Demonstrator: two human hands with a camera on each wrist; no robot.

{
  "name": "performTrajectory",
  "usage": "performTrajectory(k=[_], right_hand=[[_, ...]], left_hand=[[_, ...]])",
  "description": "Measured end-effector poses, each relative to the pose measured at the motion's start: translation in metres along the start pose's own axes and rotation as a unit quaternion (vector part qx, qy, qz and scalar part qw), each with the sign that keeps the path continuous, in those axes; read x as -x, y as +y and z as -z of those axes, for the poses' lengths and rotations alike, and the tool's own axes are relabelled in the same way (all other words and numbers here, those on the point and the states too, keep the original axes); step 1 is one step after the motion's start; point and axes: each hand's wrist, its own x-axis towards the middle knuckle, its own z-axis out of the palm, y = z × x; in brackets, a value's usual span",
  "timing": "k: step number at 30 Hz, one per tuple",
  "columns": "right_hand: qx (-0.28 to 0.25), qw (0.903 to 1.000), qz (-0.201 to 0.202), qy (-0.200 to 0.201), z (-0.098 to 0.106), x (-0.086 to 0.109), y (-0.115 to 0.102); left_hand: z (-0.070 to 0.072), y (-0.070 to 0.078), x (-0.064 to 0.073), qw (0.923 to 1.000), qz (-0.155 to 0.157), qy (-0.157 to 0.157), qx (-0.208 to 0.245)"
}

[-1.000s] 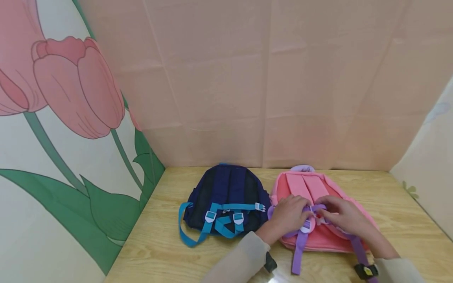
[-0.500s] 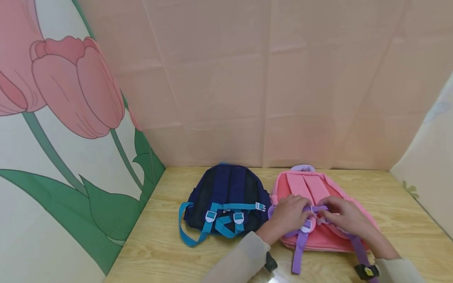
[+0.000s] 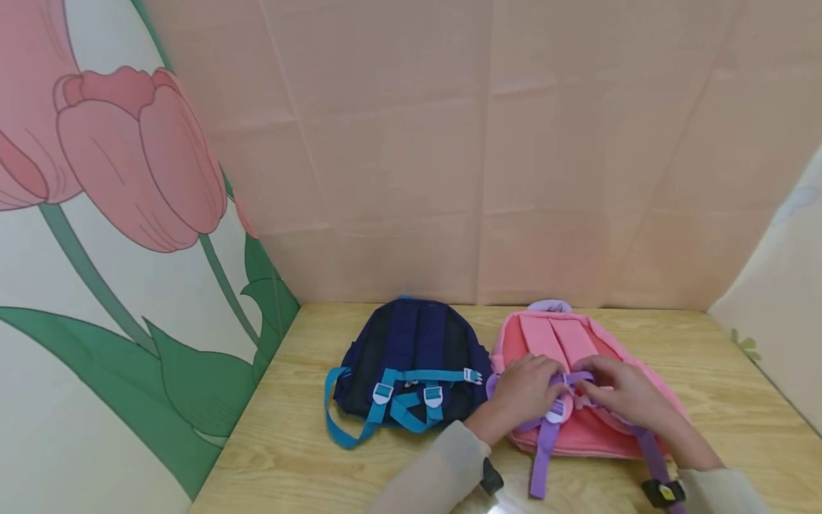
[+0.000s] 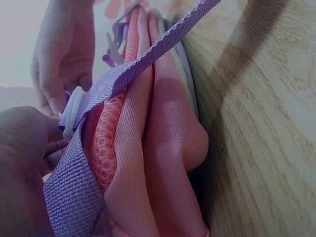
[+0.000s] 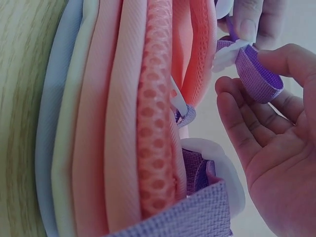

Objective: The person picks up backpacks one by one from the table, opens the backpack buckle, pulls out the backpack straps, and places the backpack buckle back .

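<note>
A pink backpack (image 3: 600, 442) with purple straps lies on its front, its back panel and shoulder straps facing up. My left hand (image 3: 525, 389) pinches a white plastic buckle (image 5: 231, 55) on a purple strap over the panel. My right hand (image 3: 628, 391) faces it and pinches a loop of purple webbing (image 5: 260, 81) beside the buckle, thumb against the loop. Another purple strap (image 3: 542, 460) hangs down over the table at the front. In the left wrist view, a white adjuster ring (image 4: 74, 111) sits on the webbing between both hands.
A navy backpack (image 3: 416, 328) with teal straps (image 3: 369, 417) lies close on the left, its white clip (image 3: 472, 375) near my left hand. The wooden table (image 3: 276, 442) meets a plain pinkish backdrop (image 3: 411, 178) behind and a tulip-printed panel (image 3: 148, 157) at the left.
Both hands stay at the same place on the pink backpack. The purple loop at my right fingers flattens slightly, then bows up again. The navy backpack has not moved.
</note>
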Motion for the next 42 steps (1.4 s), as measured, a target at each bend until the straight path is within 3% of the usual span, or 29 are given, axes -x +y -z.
performTrajectory(k=[14, 27, 36, 42], right_hand=[[-0.012, 0.9998, -0.011, 0.010, -0.0006, 0.0046, 0.0036], [0.004, 0.9999, 0.013, 0.004, -0.0004, 0.0013, 0.0022], [0.024, 0.9997, -0.009, 0.002, 0.0003, 0.0044, 0.0055], [0.016, 0.9997, 0.017, 0.008, -0.0024, 0.0026, 0.0047]], left_hand=[[-0.0004, 0.0000, 0.0000, 1.0000, -0.004, -0.001, 0.002], [0.0017, 0.0012, 0.0007, 1.0000, -0.001, -0.006, -0.004], [0.0006, 0.0011, 0.0001, 1.0000, 0.001, -0.007, 0.000], [0.0006, 0.0008, 0.0000, 0.9999, -0.005, -0.009, -0.001]])
